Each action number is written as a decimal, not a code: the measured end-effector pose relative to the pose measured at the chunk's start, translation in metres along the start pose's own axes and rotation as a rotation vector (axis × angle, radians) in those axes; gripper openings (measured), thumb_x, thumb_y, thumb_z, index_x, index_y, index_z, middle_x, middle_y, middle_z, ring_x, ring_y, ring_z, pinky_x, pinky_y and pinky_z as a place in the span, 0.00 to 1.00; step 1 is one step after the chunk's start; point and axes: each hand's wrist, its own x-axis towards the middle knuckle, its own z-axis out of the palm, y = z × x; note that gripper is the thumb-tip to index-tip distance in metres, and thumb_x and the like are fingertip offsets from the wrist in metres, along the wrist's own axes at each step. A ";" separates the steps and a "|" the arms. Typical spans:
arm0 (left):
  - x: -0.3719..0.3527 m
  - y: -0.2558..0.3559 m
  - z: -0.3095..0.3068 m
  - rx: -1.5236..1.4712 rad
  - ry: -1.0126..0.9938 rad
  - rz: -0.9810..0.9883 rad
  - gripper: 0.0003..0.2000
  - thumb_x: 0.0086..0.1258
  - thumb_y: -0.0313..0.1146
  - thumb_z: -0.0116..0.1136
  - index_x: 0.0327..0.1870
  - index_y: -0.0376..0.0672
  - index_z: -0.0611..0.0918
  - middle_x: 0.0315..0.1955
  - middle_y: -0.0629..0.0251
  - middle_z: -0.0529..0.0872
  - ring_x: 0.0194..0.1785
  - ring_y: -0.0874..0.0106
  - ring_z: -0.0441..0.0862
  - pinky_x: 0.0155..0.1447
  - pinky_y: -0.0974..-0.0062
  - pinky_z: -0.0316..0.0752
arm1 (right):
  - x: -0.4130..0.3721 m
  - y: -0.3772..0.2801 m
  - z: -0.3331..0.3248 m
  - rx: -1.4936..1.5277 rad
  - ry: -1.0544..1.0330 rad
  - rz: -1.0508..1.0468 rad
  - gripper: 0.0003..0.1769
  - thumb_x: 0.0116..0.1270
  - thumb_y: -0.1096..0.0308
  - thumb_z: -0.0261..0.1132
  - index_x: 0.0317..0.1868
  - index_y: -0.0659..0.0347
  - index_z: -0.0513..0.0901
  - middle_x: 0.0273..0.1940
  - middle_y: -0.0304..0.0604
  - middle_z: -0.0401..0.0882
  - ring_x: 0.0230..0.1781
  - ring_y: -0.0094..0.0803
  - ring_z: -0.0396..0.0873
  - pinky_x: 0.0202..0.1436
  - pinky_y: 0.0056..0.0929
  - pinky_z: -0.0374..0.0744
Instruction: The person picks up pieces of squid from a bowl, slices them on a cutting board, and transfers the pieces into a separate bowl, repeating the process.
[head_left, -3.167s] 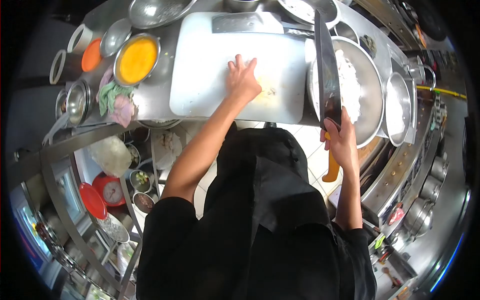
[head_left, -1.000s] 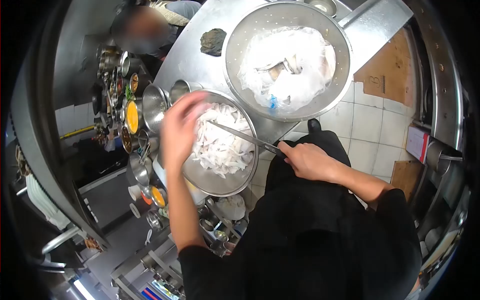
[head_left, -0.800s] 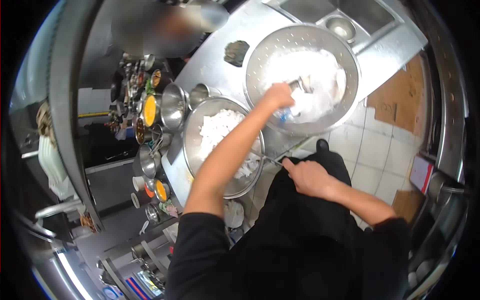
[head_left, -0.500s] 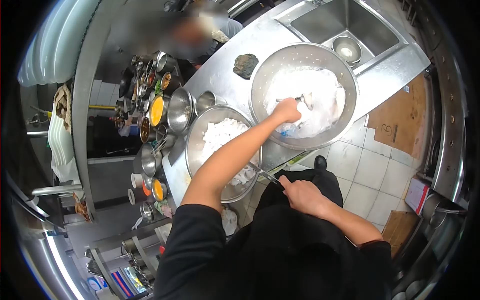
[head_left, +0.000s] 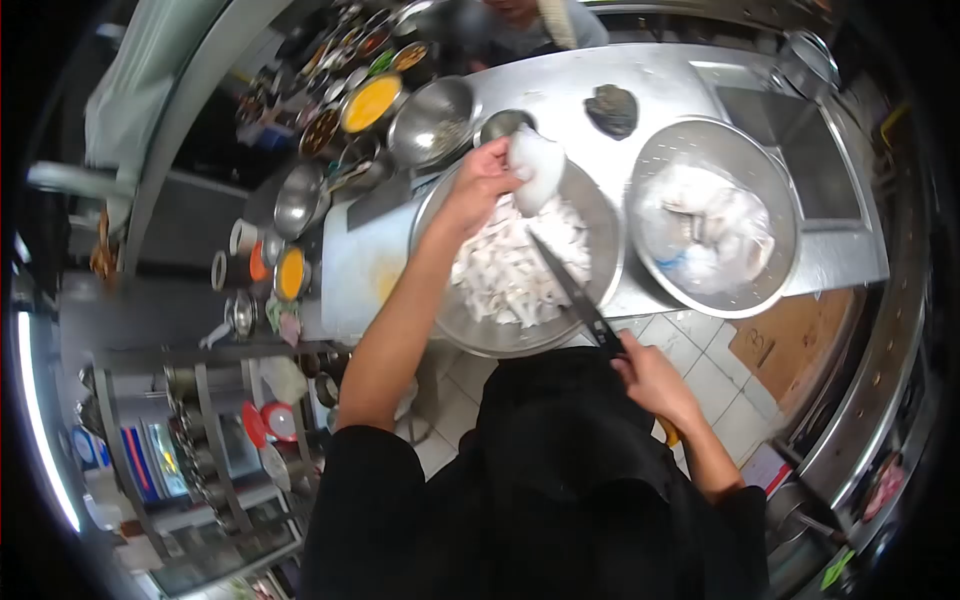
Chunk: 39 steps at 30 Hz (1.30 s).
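My left hand [head_left: 478,188] pinches a smooth white slab of what looks like squid [head_left: 541,168] by its edge. The slab hangs above a large steel bowl [head_left: 440,315] heaped with cut white pieces [head_left: 515,268]. In my right hand [head_left: 652,378] is a kitchen knife [head_left: 572,290], gripped by its black handle. Its blade points up and away from me over the bowl, apart from the slab. Right of the bowl stands a steel colander [head_left: 783,185] holding a clear plastic bag with white pieces [head_left: 715,228].
A dark lump [head_left: 611,111] lies on the steel counter [head_left: 560,80] behind the bowls. The sink [head_left: 780,150] is at the right. On the left are a white cutting board [head_left: 350,265], steel bowls [head_left: 302,197] and yellow-filled containers [head_left: 372,103]. A person [head_left: 510,25] stands across the counter.
My left hand has left the colander and moved left with the white slab in it. My right hand has swung right, bringing the knife over the bowl. The camera view has turned.
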 end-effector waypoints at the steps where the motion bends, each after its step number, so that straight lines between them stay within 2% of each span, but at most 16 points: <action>1: -0.021 0.004 -0.028 -0.004 0.029 -0.003 0.19 0.61 0.20 0.59 0.56 0.34 0.74 0.47 0.61 0.83 0.50 0.74 0.81 0.56 0.77 0.73 | 0.001 0.002 0.007 -0.006 0.101 0.011 0.14 0.66 0.73 0.59 0.48 0.69 0.69 0.26 0.60 0.78 0.29 0.57 0.79 0.34 0.47 0.74; 3: -0.069 0.016 -0.079 0.021 0.107 -0.023 0.20 0.62 0.21 0.59 0.56 0.33 0.74 0.48 0.61 0.82 0.51 0.75 0.80 0.56 0.77 0.74 | 0.004 0.004 0.023 0.020 0.161 0.072 0.18 0.67 0.73 0.59 0.55 0.70 0.69 0.23 0.52 0.78 0.21 0.40 0.78 0.28 0.37 0.75; 4: -0.093 0.015 -0.109 0.128 0.136 -0.052 0.19 0.62 0.20 0.58 0.56 0.33 0.74 0.48 0.61 0.82 0.52 0.75 0.80 0.56 0.77 0.73 | 0.005 0.010 0.037 0.003 0.217 0.085 0.22 0.68 0.73 0.58 0.60 0.69 0.67 0.21 0.44 0.76 0.18 0.25 0.73 0.22 0.29 0.72; 5: -0.117 0.012 -0.139 0.231 0.163 -0.086 0.19 0.63 0.20 0.58 0.56 0.33 0.74 0.48 0.62 0.82 0.52 0.76 0.79 0.57 0.77 0.73 | 0.010 -0.022 0.031 0.129 0.155 0.237 0.24 0.69 0.74 0.57 0.64 0.68 0.65 0.23 0.42 0.75 0.18 0.23 0.71 0.19 0.24 0.70; 9: -0.207 -0.057 -0.260 0.430 0.253 -0.216 0.17 0.61 0.18 0.57 0.52 0.32 0.77 0.45 0.62 0.84 0.49 0.76 0.81 0.54 0.77 0.74 | 0.045 -0.102 0.070 0.197 0.138 0.292 0.24 0.70 0.74 0.56 0.65 0.67 0.63 0.27 0.38 0.75 0.20 0.20 0.70 0.18 0.20 0.68; 13: -0.272 -0.119 -0.307 0.742 0.431 -0.205 0.16 0.60 0.22 0.60 0.51 0.33 0.78 0.43 0.58 0.82 0.49 0.65 0.80 0.52 0.70 0.73 | 0.087 -0.164 0.145 0.292 0.152 0.235 0.24 0.71 0.73 0.55 0.66 0.65 0.62 0.27 0.37 0.75 0.20 0.17 0.68 0.19 0.19 0.67; 14: -0.281 -0.119 -0.303 0.710 0.427 -0.223 0.16 0.60 0.22 0.60 0.51 0.33 0.78 0.43 0.58 0.82 0.49 0.65 0.80 0.52 0.70 0.73 | 0.095 -0.172 0.163 0.174 0.105 0.205 0.24 0.70 0.73 0.55 0.66 0.66 0.63 0.25 0.39 0.75 0.20 0.19 0.68 0.20 0.22 0.68; 15: -0.288 -0.117 -0.299 0.891 0.559 -0.134 0.16 0.59 0.22 0.61 0.49 0.36 0.79 0.44 0.57 0.80 0.50 0.62 0.77 0.54 0.68 0.72 | 0.103 -0.181 0.178 0.059 0.060 0.173 0.24 0.70 0.73 0.56 0.65 0.67 0.63 0.23 0.40 0.75 0.19 0.22 0.69 0.20 0.25 0.69; 16: -0.293 -0.113 -0.295 1.073 0.688 -0.039 0.15 0.58 0.23 0.61 0.48 0.38 0.80 0.45 0.57 0.77 0.50 0.59 0.75 0.55 0.65 0.71 | 0.114 -0.194 0.192 -0.043 0.023 0.116 0.23 0.69 0.73 0.56 0.63 0.68 0.64 0.22 0.45 0.74 0.18 0.30 0.70 0.22 0.30 0.69; 17: -0.298 -0.114 -0.296 1.050 0.681 -0.043 0.15 0.58 0.23 0.61 0.48 0.38 0.80 0.45 0.57 0.77 0.50 0.59 0.75 0.55 0.65 0.71 | 0.125 -0.207 0.205 -0.146 -0.011 0.054 0.23 0.68 0.73 0.57 0.62 0.69 0.65 0.20 0.50 0.74 0.18 0.39 0.72 0.23 0.36 0.70; 18: -0.300 -0.115 -0.297 1.043 0.759 -0.005 0.14 0.56 0.23 0.62 0.46 0.41 0.80 0.45 0.59 0.76 0.50 0.59 0.74 0.53 0.63 0.69 | 0.134 -0.219 0.216 -0.243 -0.006 0.013 0.20 0.67 0.73 0.57 0.58 0.70 0.66 0.22 0.60 0.76 0.22 0.59 0.74 0.27 0.45 0.70; 19: -0.302 -0.118 -0.298 1.033 0.842 0.030 0.14 0.55 0.23 0.62 0.43 0.43 0.81 0.46 0.62 0.74 0.50 0.60 0.72 0.52 0.62 0.68 | 0.141 -0.228 0.227 -0.335 -0.012 0.059 0.17 0.67 0.73 0.58 0.54 0.68 0.67 0.25 0.65 0.77 0.28 0.67 0.73 0.29 0.51 0.71; 21: -0.302 -0.129 -0.298 1.043 0.814 0.064 0.13 0.55 0.23 0.61 0.42 0.44 0.80 0.46 0.63 0.75 0.49 0.61 0.73 0.50 0.62 0.68 | 0.156 -0.225 0.248 -0.453 -0.031 -0.006 0.15 0.66 0.72 0.57 0.52 0.64 0.66 0.21 0.60 0.76 0.26 0.60 0.78 0.28 0.54 0.73; 27: -0.295 -0.138 -0.293 1.128 0.806 0.171 0.12 0.53 0.24 0.60 0.40 0.45 0.80 0.46 0.66 0.78 0.48 0.63 0.75 0.47 0.63 0.67 | 0.172 -0.235 0.272 -0.714 -0.162 0.049 0.14 0.66 0.72 0.55 0.50 0.63 0.64 0.22 0.57 0.78 0.25 0.55 0.80 0.28 0.49 0.77; 33: -0.295 -0.141 -0.294 1.079 0.804 0.178 0.13 0.54 0.23 0.59 0.41 0.44 0.82 0.46 0.64 0.80 0.48 0.63 0.76 0.48 0.62 0.68 | 0.200 -0.232 0.291 -0.647 -0.117 -0.037 0.13 0.63 0.74 0.54 0.49 0.63 0.65 0.23 0.58 0.78 0.26 0.57 0.79 0.29 0.50 0.76; 39: -0.297 -0.145 -0.296 1.091 0.796 0.215 0.10 0.53 0.23 0.59 0.38 0.41 0.81 0.42 0.65 0.80 0.48 0.64 0.76 0.50 0.64 0.68 | 0.293 -0.222 0.319 -0.614 -0.033 -0.151 0.10 0.63 0.73 0.54 0.45 0.63 0.66 0.24 0.59 0.79 0.27 0.59 0.79 0.31 0.54 0.76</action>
